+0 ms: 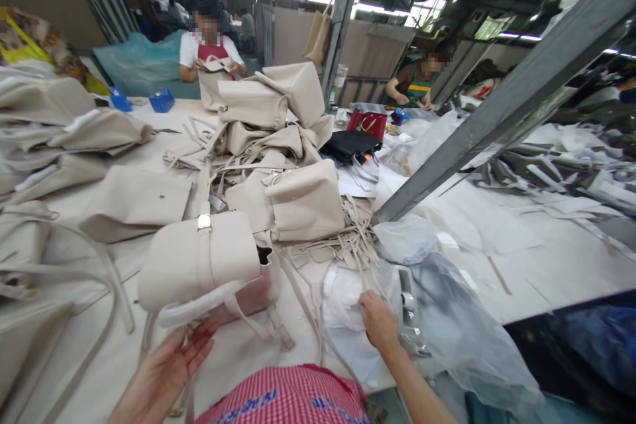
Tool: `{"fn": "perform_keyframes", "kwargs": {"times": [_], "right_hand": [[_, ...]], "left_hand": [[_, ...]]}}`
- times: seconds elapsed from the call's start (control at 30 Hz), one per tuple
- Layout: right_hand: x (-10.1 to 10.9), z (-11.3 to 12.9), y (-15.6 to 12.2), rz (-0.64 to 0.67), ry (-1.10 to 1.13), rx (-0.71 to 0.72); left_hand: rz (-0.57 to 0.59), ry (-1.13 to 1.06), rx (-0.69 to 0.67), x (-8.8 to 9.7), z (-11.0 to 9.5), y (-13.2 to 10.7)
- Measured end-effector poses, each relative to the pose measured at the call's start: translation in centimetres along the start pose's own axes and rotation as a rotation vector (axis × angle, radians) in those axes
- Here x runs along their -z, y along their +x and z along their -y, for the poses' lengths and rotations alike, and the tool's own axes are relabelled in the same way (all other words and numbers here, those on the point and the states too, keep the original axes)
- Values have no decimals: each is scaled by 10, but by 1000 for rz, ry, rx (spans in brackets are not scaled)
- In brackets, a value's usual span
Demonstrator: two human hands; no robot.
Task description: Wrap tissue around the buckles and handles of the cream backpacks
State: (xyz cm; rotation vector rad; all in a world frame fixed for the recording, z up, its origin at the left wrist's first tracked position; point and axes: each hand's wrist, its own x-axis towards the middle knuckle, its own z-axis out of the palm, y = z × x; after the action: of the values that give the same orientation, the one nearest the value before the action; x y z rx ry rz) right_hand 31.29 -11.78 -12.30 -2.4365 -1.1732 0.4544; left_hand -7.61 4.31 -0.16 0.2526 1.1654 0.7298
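A cream leather bag (199,262) with a gold clasp lies on the worktable (546,258) right in front of me. My left hand (166,368) rests below it, palm up and fingers spread, the fingertips touching the bag's rolled handle. My right hand (378,321) reaches into a heap of white wrapping and clear plastic bags (348,305); its fingers are curled down onto the white material, and what they grip is hidden.
More cream bags (278,146) and loose straps (348,242) pile up behind. Flat bags are stacked at the left (59,126). A slanted grey steel beam (497,99) crosses the right. Two people work at the far side, one (211,46) handling a bag, another (417,83) seated.
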Motion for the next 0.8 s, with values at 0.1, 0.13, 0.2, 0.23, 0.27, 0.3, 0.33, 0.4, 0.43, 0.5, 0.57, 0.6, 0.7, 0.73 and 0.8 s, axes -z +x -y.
{"fn": "perform_keyframes", "kwargs": {"times": [0.1,0.13,0.2,0.23,0.27,0.3,0.33,0.4,0.43,0.5,0.57,0.6,0.7,0.73,0.8], "right_hand": [[10,-7,1,16,154,-33],[13,-9,2,22,218,-48],[21,-11,4,36,355,-95],[25,-11,4,45,427,-127],[30,-10,4,58,499,-161],[34,-8,2,72,570,-194],[38,-5,0,89,635,-220],[46,8,-7,121,754,-251],[50,17,-11,141,835,-276],[56,44,-20,226,1034,-345],[59,78,-29,397,1209,-390],[59,98,-34,505,1247,-378],[56,161,-47,818,1188,-220],[54,182,-52,910,1150,-164],[48,223,-62,1072,1072,-60]], "left_hand": [[-6,1,-9,0,1,1],[-5,4,-12,0,2,1],[6,9,-21,1,3,2],[12,9,-23,2,4,3],[11,5,-21,3,4,5],[6,1,-15,4,5,6],[-7,-4,-10,4,5,7],[-40,-9,-2,5,6,10],[-57,-13,-1,5,7,10],[-83,-25,-14,6,7,10],[-91,-32,-34,6,7,8],[-82,-25,-48,7,8,7],[-20,53,-120,9,9,4],[-4,94,-158,11,9,3],[-11,162,-225,13,10,4]]}}
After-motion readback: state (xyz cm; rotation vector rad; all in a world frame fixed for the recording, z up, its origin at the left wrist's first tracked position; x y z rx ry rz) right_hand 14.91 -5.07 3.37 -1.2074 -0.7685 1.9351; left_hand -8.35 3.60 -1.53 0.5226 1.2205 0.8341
